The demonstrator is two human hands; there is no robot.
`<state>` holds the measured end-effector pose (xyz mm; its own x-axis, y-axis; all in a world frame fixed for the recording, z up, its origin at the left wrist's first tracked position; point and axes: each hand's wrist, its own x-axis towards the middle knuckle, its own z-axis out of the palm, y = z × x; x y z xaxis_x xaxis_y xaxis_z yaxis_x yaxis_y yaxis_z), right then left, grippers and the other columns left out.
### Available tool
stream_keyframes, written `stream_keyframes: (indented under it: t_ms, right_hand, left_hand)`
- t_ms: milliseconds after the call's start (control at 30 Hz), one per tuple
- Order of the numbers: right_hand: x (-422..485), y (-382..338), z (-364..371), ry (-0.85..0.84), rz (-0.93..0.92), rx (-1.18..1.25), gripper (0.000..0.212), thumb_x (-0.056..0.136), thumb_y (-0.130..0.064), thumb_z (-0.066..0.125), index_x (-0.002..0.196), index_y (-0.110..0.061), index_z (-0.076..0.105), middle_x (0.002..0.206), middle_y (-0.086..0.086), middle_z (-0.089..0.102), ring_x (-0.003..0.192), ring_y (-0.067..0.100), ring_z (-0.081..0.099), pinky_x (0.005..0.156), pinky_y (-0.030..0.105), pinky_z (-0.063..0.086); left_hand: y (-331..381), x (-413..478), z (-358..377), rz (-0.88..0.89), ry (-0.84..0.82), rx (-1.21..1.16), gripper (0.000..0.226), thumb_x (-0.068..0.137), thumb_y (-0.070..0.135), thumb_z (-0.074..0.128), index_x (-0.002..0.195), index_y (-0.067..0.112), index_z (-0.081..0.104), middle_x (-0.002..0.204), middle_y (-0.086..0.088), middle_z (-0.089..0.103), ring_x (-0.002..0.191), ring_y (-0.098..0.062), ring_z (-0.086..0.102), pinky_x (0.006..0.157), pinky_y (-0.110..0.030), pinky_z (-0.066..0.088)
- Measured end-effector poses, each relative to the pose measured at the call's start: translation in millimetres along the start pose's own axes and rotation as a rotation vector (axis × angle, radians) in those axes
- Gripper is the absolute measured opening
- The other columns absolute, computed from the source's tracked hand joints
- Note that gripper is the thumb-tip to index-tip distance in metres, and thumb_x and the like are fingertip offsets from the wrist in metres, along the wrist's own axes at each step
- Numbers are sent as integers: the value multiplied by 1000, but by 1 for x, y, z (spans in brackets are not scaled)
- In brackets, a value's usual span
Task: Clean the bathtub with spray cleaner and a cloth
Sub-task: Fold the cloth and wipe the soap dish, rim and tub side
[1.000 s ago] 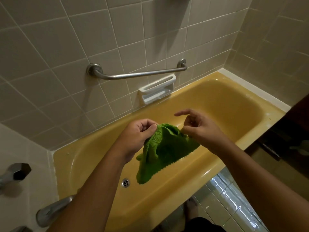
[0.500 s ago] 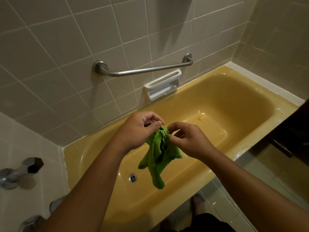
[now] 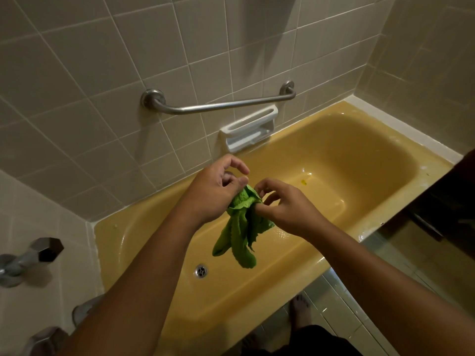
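Fingers (image 3: 235,163) of the left hand (image 3: 210,196) are curled, with the thumb and lower fingers pinching the top of the green cloth (image 3: 241,227); the forefinger arches free above it. Fingers (image 3: 270,182) of the right hand (image 3: 285,209) are bent and nip the same bunched top from the opposite side. The cloth hangs crumpled below both sets of fingertips, in the air, clear of every surface.

Yellow bathtub (image 3: 144,224): lies directly beneath and beyond the fingers, basin dry in appearance.
Tiled wall (image 3: 102,73): beyond the fingers, behind the tub's far rim.
Grab bar (image 3: 218,107): fixed to the wall, above and beyond the fingertips.
Soap dish (image 3: 249,132): white, set in the wall just under the bar, nearer the fingers than the bar.
Tap handle (image 3: 38,253): well to the left of the left hand, lower.
Drain (image 3: 201,271): on the tub floor, below the cloth's hanging end.
Small yellow mark (image 3: 304,181): on the tub floor, just right of the right fingertips.
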<state>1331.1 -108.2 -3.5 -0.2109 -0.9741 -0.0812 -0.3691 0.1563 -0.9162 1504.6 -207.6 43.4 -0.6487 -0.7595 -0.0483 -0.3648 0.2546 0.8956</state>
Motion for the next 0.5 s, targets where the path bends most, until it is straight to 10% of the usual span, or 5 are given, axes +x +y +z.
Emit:
stream_keyframes:
  t_ms: [333, 500]
  right_hand:
    - [-5, 1, 19, 153, -319, 58, 17, 98, -15, 69, 113, -23, 70, 117, -9, 64, 109, 13, 63, 83, 34, 61]
    - [-3, 0, 13, 164, -251, 24, 8, 99, -15, 68, 106, -19, 71, 102, -7, 69, 94, 14, 66, 70, 34, 61]
  left_hand:
    - [-3, -2, -2, -181, 19, -569, 28, 98, 27, 66, 121, 14, 56, 84, -8, 73, 76, -26, 68, 63, -35, 57]
    - [-19, -18, -2, -89, -128, -442, 52, 84, 18, 81, 128, 22, 55, 106, -9, 75, 103, -28, 73, 91, -43, 60]
